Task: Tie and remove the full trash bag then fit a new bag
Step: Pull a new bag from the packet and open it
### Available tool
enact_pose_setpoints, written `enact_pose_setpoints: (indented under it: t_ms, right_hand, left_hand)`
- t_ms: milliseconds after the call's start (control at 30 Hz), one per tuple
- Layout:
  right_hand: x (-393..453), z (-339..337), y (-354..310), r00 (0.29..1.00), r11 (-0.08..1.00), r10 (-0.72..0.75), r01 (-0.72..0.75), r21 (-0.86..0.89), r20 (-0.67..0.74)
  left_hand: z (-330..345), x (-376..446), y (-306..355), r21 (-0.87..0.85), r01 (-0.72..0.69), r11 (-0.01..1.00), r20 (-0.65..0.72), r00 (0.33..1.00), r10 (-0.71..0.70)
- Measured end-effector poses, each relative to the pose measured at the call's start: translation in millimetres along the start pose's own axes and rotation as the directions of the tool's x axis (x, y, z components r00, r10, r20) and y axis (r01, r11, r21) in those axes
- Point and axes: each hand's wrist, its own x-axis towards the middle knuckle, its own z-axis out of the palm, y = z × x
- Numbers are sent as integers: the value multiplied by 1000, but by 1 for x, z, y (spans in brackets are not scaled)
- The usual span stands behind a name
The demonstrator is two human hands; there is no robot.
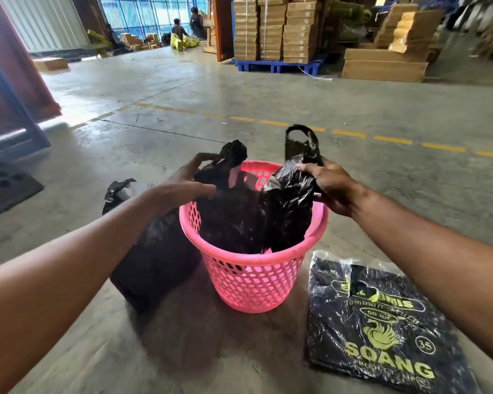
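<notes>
Daylight is coming in from the blue-tinted windows [148, 15] at the far end and from an opening at the left, washing out a glare patch on the concrete floor [69, 103] there. Elsewhere the floor is reading evenly bright. A soft shadow is pooling below the pink basket [254, 280]. The cardboard stacks [276, 29] at the far right are blurring. Wide-angle distortion is bending the edges.

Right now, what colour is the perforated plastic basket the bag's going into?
Pink; the perforated plastic basket shows clearly in the head view, black bag hanging inside.
</notes>
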Motion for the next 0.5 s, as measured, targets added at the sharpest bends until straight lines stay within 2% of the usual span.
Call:
enact_pose_setpoints:
  t_ms: [67,100,200,300,367,433,467,500]
  right_hand:
    - [-5,8,3,1000,999,-7,8,-48,18]
    - [-7,13,2,999,997,-14,17,-71,39]
    - [-12,16,-1,992,992,-45,58,-111,116]
    - [-14,10,-5,990,975,-48,76,-210,132]
    - [-15,0,-6,984,899,-128,167,-405,122]
    - [-19,-11,-9,964,761,-226,265,-592,141]
    - [-22,-17,-11,952,726,-252,306,-616,175]
    - [-27,-22,-13,941,741,-261,337,-581,213]
  left_hand:
    - [8,-5,5,54,-31,998,116,993,25]
    - [12,-4,6,128,-62,990,104,993,49]
    - [19,6,9,382,-142,913,-78,980,185]
    - [13,7,14,437,-151,887,-160,957,242]
    - [3,3,15,477,-154,865,-169,950,262]
    - [-9,-5,15,552,-175,815,-146,942,301]
    - [-16,-8,14,587,-184,789,-132,939,316]
    - [-22,-12,15,601,-173,780,-126,943,307]
